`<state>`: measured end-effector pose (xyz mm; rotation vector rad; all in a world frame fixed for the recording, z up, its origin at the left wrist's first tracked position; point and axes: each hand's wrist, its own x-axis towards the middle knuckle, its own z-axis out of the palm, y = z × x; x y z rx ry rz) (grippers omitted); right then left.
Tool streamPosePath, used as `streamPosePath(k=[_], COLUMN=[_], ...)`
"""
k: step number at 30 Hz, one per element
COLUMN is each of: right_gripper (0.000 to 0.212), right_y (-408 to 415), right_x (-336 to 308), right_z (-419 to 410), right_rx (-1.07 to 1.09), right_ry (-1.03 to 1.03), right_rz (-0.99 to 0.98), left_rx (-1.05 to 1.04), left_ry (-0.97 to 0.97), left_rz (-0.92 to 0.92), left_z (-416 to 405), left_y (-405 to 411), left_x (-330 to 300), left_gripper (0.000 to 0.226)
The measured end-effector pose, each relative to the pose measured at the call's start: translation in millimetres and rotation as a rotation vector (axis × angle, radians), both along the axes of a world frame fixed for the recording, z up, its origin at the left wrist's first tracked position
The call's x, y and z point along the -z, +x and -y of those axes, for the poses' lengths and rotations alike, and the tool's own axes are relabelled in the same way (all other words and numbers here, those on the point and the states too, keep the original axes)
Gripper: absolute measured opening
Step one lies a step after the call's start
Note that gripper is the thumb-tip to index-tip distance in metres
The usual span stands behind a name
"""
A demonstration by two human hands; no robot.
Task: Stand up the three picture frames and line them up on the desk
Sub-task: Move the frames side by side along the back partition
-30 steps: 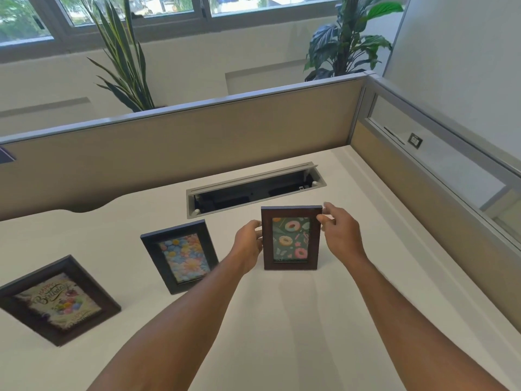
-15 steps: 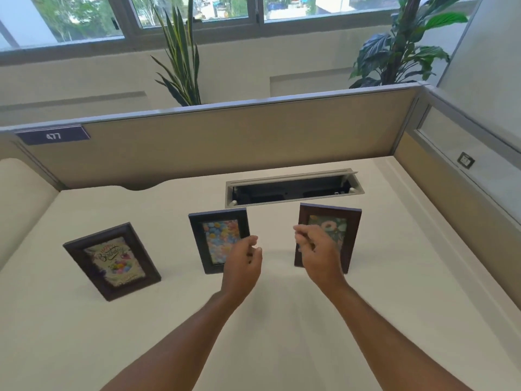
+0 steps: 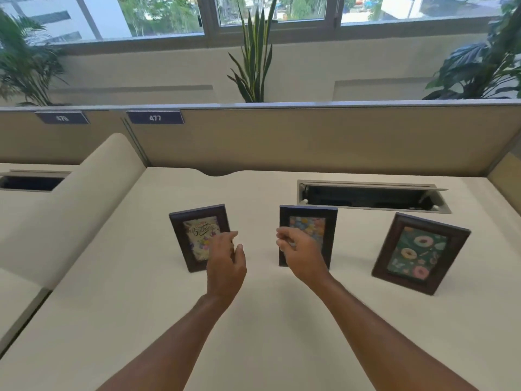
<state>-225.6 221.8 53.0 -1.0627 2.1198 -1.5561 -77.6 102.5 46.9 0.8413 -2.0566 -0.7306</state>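
Note:
Three dark picture frames stand in a row on the cream desk (image 3: pixel 267 320). The birthday frame (image 3: pixel 194 235) is at the left, the flower frame (image 3: pixel 310 224) in the middle, the donut frame (image 3: pixel 417 252) at the right. My left hand (image 3: pixel 225 266) hovers in front of the birthday frame's right edge, fingers loosely apart, holding nothing. My right hand (image 3: pixel 301 252) is in front of the flower frame's left side, fingers curled and apart, gripping nothing. Each hand hides part of the frame behind it.
An open cable tray (image 3: pixel 369 197) is sunk into the desk behind the frames. A beige partition (image 3: pixel 310 139) with a 477 label (image 3: pixel 155 117) closes the back. A curved divider (image 3: pixel 93 198) bounds the left; a side panel (image 3: pixel 507 173) bounds the right. Plants stand behind.
Both hands have let go of the donut frame, which stays upright at the right, and moved left. The camera has turned left, bringing all three frames into view.

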Motion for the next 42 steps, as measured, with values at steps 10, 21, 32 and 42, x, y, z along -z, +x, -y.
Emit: streamPosePath(k=[10, 21, 32, 42], right_gripper=[0.036, 0.019, 0.017, 0.016], right_y=[42.0, 49.8, 23.3, -25.7], right_x=[-4.3, 6.4, 4.4, -23.7], right_z=[110.0, 159.5, 194.6, 282.1], right_rx=[-0.082, 0.038, 0.089, 0.118], right_ry=[0.094, 0.164, 0.164, 0.18], right_rz=[0.191, 0.221, 0.212, 0.099], left_rx=[-0.271, 0.141, 0.198, 0.172], left_ry=[0.307, 0.887, 0.921, 0.896], left_rz=[-0.005, -0.107, -0.113, -0.105], left_z=[106.2, 164.4, 207.8, 289.0], left_y=[64.4, 61.3, 31.6, -19.8], left_x=[0.8, 15.5, 14.2, -11.1], left_gripper=[0.067, 0.034, 0.025, 0.019])
